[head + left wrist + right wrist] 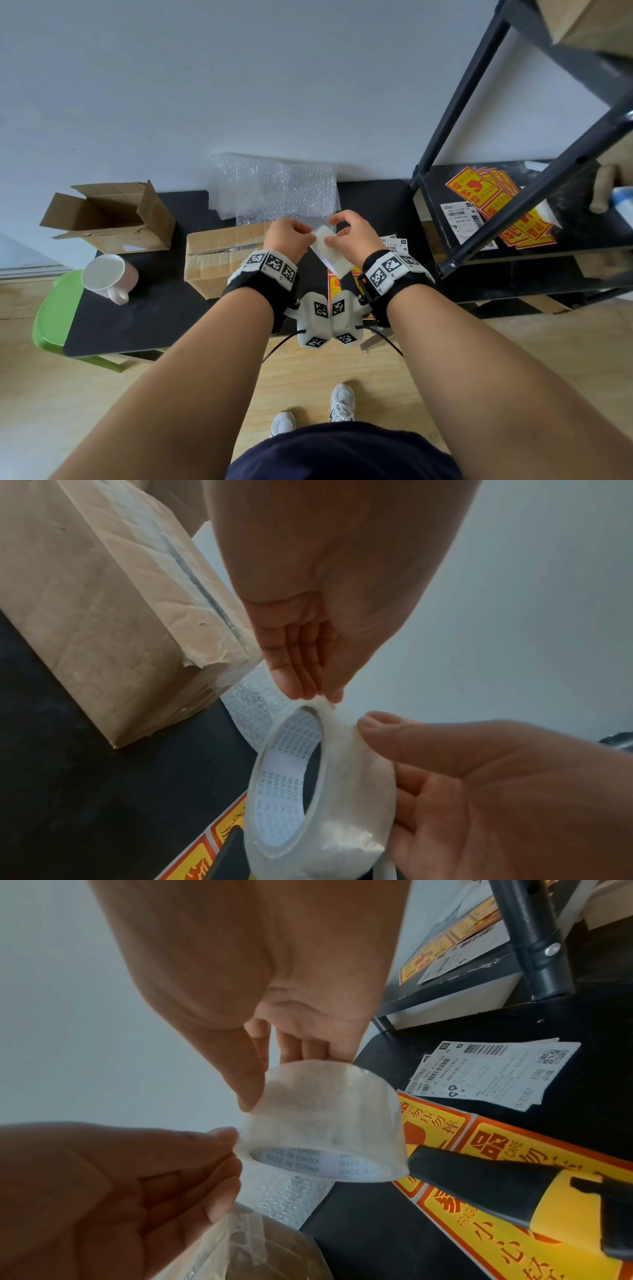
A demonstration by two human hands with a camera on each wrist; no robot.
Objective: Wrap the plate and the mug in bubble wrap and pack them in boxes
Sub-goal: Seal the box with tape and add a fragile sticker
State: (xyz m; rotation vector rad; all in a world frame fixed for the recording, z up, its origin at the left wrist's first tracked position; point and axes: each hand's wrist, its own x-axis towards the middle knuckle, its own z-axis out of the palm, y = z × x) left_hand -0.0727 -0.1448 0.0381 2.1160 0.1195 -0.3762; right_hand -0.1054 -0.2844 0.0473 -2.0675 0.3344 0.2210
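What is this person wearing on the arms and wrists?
Both forearms are bare, no sleeves. The left hand and right hand wear no gloves. Each wrist carries a black band topped with white blocks printed with black-and-white square markers. A white camera housing with the same markers hangs under each wrist, and thin black cables loop from them.

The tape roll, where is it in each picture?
Head: tape roll in the middle, held between both hands above the table.
Left wrist: tape roll low in the middle, hole showing.
Right wrist: tape roll in the middle, below the thumb.
Shared landmark: bubble wrap behind it.
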